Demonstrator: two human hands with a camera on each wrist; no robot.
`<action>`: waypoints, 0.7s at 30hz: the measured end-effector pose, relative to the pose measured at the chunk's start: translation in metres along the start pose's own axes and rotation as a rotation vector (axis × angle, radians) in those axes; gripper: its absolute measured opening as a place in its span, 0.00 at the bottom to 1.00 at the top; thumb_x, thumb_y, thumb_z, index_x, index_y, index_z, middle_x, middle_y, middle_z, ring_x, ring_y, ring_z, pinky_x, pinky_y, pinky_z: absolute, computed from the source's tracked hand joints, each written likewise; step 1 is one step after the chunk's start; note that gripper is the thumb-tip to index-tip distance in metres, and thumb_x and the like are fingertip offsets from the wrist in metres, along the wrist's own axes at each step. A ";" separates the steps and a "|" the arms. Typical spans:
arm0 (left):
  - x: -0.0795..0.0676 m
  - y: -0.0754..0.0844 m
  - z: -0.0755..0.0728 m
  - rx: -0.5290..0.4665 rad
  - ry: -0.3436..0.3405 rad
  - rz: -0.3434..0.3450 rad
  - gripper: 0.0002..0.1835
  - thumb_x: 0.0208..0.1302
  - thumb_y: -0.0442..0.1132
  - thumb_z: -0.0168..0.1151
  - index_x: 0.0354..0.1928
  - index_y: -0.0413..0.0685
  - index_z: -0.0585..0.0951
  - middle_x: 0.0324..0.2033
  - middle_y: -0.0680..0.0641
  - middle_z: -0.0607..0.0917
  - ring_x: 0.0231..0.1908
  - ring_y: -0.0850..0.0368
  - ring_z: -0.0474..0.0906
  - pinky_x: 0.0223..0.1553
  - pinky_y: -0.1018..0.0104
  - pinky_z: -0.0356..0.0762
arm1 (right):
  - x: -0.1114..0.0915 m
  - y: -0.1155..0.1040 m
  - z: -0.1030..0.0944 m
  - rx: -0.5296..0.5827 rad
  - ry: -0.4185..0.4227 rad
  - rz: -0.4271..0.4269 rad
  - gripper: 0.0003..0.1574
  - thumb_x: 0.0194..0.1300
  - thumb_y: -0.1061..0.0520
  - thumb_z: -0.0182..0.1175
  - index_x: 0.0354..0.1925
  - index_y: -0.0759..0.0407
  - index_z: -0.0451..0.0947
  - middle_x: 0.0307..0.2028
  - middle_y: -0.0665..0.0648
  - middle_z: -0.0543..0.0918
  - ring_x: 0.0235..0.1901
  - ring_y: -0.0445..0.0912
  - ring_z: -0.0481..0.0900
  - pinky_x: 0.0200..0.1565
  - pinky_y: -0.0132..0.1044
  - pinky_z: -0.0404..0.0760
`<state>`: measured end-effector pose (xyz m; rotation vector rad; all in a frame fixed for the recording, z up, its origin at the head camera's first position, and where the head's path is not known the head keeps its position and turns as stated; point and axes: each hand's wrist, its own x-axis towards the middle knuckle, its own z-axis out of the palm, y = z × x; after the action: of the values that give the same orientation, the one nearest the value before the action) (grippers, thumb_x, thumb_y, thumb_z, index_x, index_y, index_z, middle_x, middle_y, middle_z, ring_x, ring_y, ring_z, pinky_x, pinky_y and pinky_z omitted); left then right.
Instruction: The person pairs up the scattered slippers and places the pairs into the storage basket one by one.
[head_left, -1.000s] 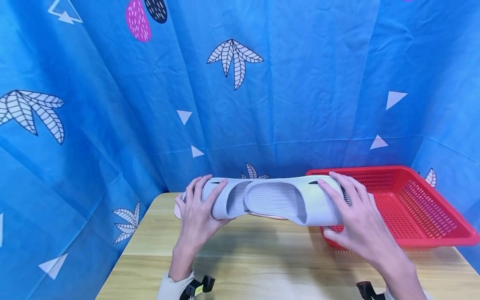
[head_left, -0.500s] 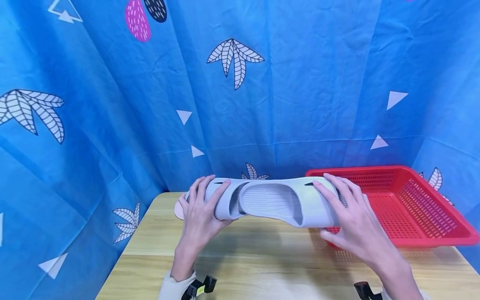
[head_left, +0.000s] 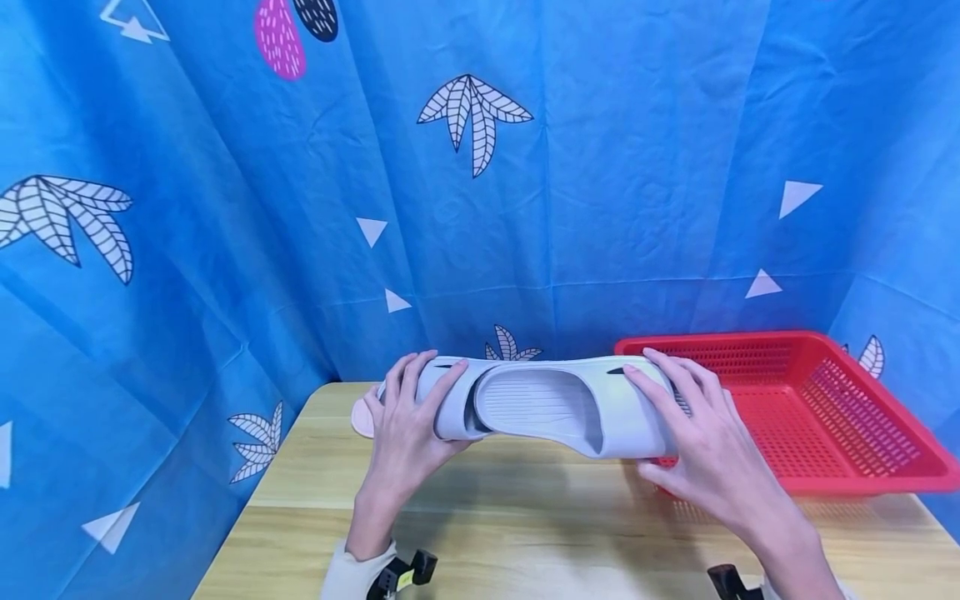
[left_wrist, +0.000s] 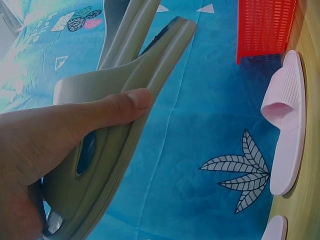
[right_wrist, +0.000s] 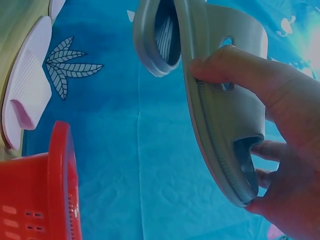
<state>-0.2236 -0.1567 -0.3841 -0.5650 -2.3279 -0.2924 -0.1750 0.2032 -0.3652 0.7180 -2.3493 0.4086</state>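
My left hand (head_left: pixel 408 429) grips a light grey slide slipper (head_left: pixel 453 412) by its strap, thumb along the sole's side in the left wrist view. A matching grey slipper (head_left: pixel 637 412) is held by my right hand (head_left: pixel 708 433), its thumb also on the sole edge (right_wrist: pixel 200 115). Both are raised over the table, toes pointing outward. In the head view the right slipper's heel overlaps the left one, hiding most of its footbed. Each strap has a small dark slot near the upper edge.
A red perforated plastic basket (head_left: pixel 787 425) stands at the right of the wooden table (head_left: pixel 525 533). Behind the held slippers lie pink slippers, one pink slipper (left_wrist: pixel 287 145) plain in the left wrist view. A blue patterned curtain (head_left: pixel 600 167) hangs behind the table.
My hands have come slightly closer together, the left moving right and the right moving left. The right slipper now covers more of the left slipper's footbed.
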 end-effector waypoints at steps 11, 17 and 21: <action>0.001 0.003 0.001 -0.002 -0.017 0.005 0.55 0.31 0.68 0.75 0.68 0.76 0.62 0.67 0.46 0.63 0.66 0.43 0.52 0.50 0.31 0.52 | 0.003 -0.003 0.005 0.035 0.017 -0.029 0.70 0.26 0.45 0.80 0.70 0.51 0.61 0.70 0.57 0.59 0.62 0.59 0.57 0.51 0.58 0.65; 0.001 0.006 0.003 -0.003 -0.036 0.008 0.55 0.31 0.69 0.74 0.69 0.77 0.61 0.67 0.46 0.62 0.66 0.44 0.51 0.50 0.29 0.51 | 0.003 -0.007 0.010 0.031 0.002 -0.001 0.74 0.21 0.48 0.83 0.70 0.49 0.60 0.69 0.55 0.58 0.63 0.58 0.57 0.53 0.57 0.65; 0.000 0.006 0.003 0.002 -0.044 -0.002 0.55 0.31 0.69 0.74 0.69 0.77 0.61 0.67 0.47 0.62 0.66 0.44 0.51 0.50 0.28 0.51 | 0.003 -0.008 0.011 0.028 0.011 0.000 0.74 0.20 0.48 0.83 0.69 0.49 0.61 0.69 0.56 0.59 0.62 0.58 0.57 0.51 0.57 0.66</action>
<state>-0.2228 -0.1497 -0.3859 -0.5733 -2.3712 -0.2812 -0.1775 0.1910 -0.3707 0.7272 -2.3369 0.4448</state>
